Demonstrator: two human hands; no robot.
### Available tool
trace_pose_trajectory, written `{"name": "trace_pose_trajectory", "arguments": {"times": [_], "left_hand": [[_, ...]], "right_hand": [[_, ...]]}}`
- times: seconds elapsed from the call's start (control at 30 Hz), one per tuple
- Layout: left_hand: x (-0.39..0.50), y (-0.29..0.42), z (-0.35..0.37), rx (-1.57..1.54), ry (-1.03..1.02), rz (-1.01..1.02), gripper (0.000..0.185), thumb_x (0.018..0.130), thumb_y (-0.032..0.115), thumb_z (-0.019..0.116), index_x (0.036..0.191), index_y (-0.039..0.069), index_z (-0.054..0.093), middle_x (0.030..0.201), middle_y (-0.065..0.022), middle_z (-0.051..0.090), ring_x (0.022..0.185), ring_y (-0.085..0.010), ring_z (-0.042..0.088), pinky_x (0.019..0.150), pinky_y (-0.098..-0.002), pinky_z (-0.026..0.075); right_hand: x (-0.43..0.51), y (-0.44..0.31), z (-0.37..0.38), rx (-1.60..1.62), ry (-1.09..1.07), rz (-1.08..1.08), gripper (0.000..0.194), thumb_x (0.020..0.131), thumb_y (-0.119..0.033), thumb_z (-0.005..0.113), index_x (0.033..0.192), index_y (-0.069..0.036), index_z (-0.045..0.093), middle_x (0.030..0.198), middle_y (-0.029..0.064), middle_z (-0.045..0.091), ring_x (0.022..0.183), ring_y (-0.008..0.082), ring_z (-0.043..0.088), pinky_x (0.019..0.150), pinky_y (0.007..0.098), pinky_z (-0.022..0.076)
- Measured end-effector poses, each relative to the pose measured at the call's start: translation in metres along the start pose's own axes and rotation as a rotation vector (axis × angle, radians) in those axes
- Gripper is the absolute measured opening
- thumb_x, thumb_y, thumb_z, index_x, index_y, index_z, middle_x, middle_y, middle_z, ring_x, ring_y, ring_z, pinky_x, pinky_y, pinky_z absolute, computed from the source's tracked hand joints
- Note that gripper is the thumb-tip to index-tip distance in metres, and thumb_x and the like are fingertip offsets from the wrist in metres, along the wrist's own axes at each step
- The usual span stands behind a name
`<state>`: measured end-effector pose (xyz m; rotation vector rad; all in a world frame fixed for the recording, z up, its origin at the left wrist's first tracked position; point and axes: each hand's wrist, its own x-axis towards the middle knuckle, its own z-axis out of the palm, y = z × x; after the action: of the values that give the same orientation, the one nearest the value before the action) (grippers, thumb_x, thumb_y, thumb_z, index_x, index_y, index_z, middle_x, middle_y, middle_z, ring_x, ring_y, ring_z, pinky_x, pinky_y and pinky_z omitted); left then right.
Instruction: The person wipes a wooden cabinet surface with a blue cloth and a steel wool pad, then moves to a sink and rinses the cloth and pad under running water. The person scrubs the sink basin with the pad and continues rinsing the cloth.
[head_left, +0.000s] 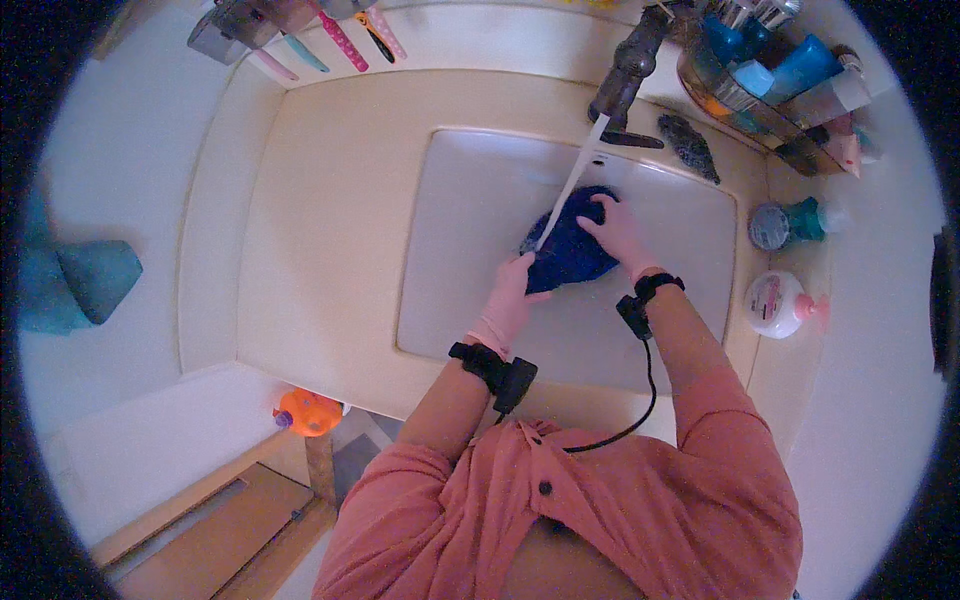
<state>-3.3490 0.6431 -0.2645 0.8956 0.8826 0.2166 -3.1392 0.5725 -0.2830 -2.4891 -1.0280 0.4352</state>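
A dark blue wet cloth item is held low over the white sink basin; its exact kind is unclear. Water streams from the dark faucet onto its left part. My left hand, in a thin pink glove, grips the item's lower left edge, thumb on top. My right hand, gloved likewise, holds the item's right side with bent thumb and fingers. Black straps with small boxes circle both wrists, and a black cable hangs from the right one.
Right of the basin stand a white pump bottle, a round jar and an organizer full of bottles. Behind it lies a dark textured object. Several handled brushes or combs hang back left. An orange container sits below the beige counter.
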Motion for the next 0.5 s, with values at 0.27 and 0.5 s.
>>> {"name": "trace_pose_trajectory", "arguments": {"times": [0.27, 0.5], "left_hand": [[0.002, -0.032, -0.003, 0.191, 0.050, 0.033, 0.037, 0.093, 0.026, 0.052, 0.127, 0.010, 0.048, 0.115, -0.0093, 0.055, 0.092, -0.0215, 0.059, 0.077, -0.0338, 0.050], [0.019, -0.022, 0.000, -0.256, -0.015, -0.220, 0.059, 0.093, 0.052, 0.042, 0.141, 0.018, 0.037, 0.124, -0.0072, 0.052, 0.106, -0.0279, 0.051, 0.079, -0.0457, 0.044]], "right_hand": [[-0.015, 0.021, 0.037, -0.322, -0.406, -0.246, 0.077, 0.073, -0.046, 0.075, 0.137, -0.015, 0.045, 0.129, 0.0207, 0.050, 0.111, 0.0379, 0.054, 0.093, 0.0475, 0.0464], [-0.035, -0.013, 0.062, 0.104, -0.320, 0.005, 0.062, 0.082, -0.045, 0.065, 0.131, -0.009, 0.052, 0.130, 0.0249, 0.050, 0.111, 0.0418, 0.053, 0.093, 0.0467, 0.0453]]}}
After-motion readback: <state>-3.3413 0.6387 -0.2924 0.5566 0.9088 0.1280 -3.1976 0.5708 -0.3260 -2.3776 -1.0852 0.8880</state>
